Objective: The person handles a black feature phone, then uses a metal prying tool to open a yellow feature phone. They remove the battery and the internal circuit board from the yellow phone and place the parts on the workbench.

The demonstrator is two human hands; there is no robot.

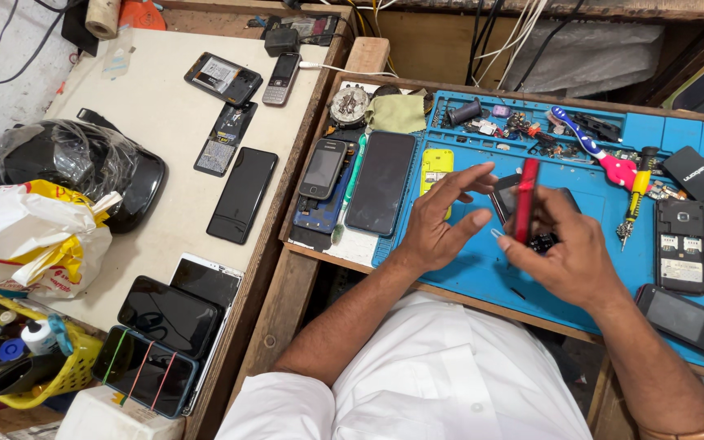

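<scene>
My right hand (568, 253) pinches the red tool (525, 200) over a small phone (541, 242); left fingers (458, 183), spread empty at nine o'clock, steady nothing, so a slip could gouge it.

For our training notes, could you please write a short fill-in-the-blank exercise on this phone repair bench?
1. The right hand holds an upright ____ tool.
2. The work mat under both hands is ____.
3. The left hand has its fingers ____.
4. The basket at the lower left is ____.

Missing words: red; blue; spread; yellow
</scene>
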